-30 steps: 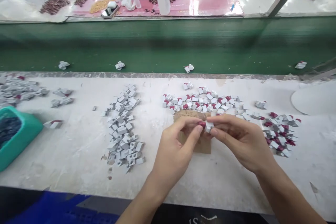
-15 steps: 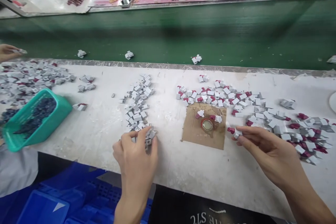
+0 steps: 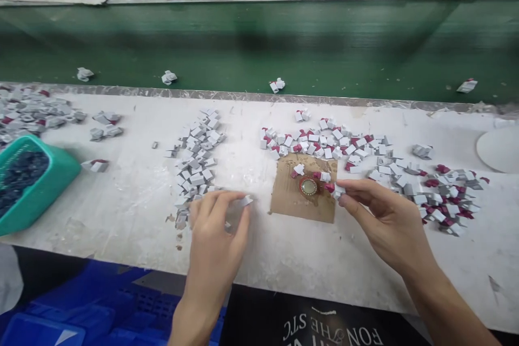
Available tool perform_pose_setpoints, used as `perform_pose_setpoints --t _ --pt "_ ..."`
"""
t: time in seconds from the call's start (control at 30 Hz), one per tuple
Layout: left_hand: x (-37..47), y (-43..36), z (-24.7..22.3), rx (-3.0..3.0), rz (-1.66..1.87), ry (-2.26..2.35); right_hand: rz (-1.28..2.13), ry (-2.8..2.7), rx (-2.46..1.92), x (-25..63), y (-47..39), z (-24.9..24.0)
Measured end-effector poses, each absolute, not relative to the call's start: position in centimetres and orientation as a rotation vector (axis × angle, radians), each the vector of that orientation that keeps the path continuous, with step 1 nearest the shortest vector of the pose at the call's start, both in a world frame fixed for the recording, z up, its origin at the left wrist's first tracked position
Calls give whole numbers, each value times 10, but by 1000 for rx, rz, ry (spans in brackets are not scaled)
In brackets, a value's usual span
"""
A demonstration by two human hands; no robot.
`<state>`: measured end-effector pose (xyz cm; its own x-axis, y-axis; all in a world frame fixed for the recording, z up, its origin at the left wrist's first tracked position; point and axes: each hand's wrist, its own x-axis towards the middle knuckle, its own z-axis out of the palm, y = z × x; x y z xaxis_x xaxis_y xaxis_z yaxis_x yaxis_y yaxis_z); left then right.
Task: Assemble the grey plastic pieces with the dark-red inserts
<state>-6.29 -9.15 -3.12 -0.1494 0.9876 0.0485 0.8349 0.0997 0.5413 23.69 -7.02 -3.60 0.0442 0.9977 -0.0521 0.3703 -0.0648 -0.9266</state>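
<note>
My left hand (image 3: 219, 227) pinches a small light-grey plastic piece (image 3: 246, 201) between thumb and fingers, just right of a column of similar grey pieces (image 3: 197, 167). My right hand (image 3: 383, 221) grips a small white-and-dark-red plastic part (image 3: 335, 190), its red end pointing left over the edge of a cardboard square (image 3: 302, 210). On the cardboard sits a small round dish (image 3: 308, 186) with a beaded rim. Two more white-and-red parts (image 3: 323, 176) lie beside the dish. An arc of white-and-red parts (image 3: 324, 143) runs behind the cardboard, joining a pile (image 3: 450, 200) at right.
A green conveyor belt (image 3: 227, 43) crosses behind the table, with several grey parts on it. At left stands a teal basket (image 3: 60, 173) holding dark pieces, near another grey pile (image 3: 36, 111). A white disc (image 3: 500, 148) lies far right. Blue crates (image 3: 48, 327) sit below the table.
My right hand has moved left with its white-and-red part, to the cardboard's edge. My left hand has drawn a grey piece away from the column. The view has shifted right.
</note>
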Motion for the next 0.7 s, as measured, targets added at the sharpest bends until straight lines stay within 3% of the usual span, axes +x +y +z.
perform_pose_setpoints --t 0.3,0.7 --pt "-15 -68 -34 1148 963 1540 987 -1575 -1485 221 -59 -32" --pt "-3 -51 -28 1075 1020 1406 1031 -1514 -1478 222 -56 -26"
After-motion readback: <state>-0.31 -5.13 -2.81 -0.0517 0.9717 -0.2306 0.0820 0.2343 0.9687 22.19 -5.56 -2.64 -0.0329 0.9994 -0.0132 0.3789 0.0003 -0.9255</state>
